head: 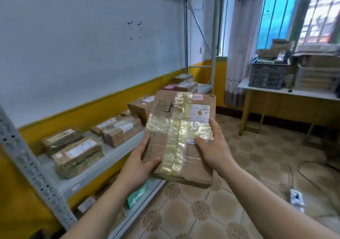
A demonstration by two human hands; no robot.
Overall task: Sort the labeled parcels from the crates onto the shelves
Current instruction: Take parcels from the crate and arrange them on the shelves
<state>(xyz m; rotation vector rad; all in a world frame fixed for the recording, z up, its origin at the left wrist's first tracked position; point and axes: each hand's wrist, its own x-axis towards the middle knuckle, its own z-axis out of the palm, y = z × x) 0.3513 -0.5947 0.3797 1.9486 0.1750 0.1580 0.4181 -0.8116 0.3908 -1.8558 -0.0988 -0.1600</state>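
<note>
Parcel: head view; flat brown carton crossed with glossy clear tape, held in mid-air at the centre of the frame, over the front edge of the shelf and the tiled floor.
Parcel markings: a white label near its upper right corner, black scribble at its upper left; the print is too blurred to read.
Left hand: grips the parcel's lower left edge, thumb lying on top, fingers hidden beneath.
Right hand: grips the right edge, thumb on the taped top, fingers wrapped round the side.
Shelf: grey metal board running from lower left towards the centre, against a white and yellow wall.
Shelved parcels: brown labelled packets in small stacks along the shelf, well apart from each other, the farthest stack just above the held parcel.
Post: perforated grey upright at the lower left.
Lower shelf: below the hands, carrying a green box.
Crate: dark slotted crate at the upper right, on a white table, filled with packets.
Cartons: stacked beside the crate, on the same table.
Window: barred, far upper right, with a curtain to its left.
</note>
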